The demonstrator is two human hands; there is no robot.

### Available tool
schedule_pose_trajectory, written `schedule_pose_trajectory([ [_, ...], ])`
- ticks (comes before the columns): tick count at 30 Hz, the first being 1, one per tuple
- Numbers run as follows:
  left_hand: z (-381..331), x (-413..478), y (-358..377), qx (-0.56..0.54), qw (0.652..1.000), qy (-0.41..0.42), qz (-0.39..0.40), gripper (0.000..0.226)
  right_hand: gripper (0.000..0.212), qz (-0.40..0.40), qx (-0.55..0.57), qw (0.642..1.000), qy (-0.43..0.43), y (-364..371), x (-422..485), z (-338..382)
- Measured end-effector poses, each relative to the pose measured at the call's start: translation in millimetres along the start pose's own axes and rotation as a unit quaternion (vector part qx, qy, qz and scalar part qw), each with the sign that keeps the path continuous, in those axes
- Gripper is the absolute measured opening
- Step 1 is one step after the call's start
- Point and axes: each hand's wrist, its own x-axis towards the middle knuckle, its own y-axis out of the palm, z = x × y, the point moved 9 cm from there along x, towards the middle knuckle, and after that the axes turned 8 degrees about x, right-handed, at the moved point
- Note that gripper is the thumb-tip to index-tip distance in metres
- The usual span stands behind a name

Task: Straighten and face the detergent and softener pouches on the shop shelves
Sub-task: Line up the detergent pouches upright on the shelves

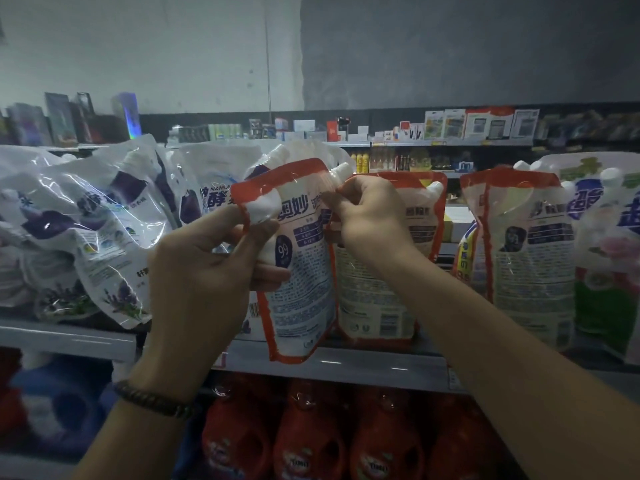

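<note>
The left hand (201,271) pinches the upper left corner of a red-edged pouch (304,282); the right hand (370,216) grips its edge under the spout (341,170).

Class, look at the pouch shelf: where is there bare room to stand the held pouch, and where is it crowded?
One narrow gap: between the standing red-edged pouch behind the held pouch and the next red-edged pouch to its right. Crowded: the lavender pouches at left lean and overlap.
</note>
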Motion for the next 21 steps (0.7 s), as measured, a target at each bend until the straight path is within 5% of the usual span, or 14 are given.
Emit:
schedule_pose_trajectory([
  [6,-2,-4,11,0.026,0.999,0.019,0.013,0.008,0.014,-0.007,-0.034,0.999,-0.007,2,10,-11],
  [15,17,-21,5,0.148,0.989,0.005,0.005,0.05,0.009,0.001,-0.059,0.998,-0.014,4,4,-5],
  [21,43,-59,21,0.277,0.96,0.007,0.042,0.055,0.006,0.004,-0.054,0.999,-0.006,3,-1,-3],
])
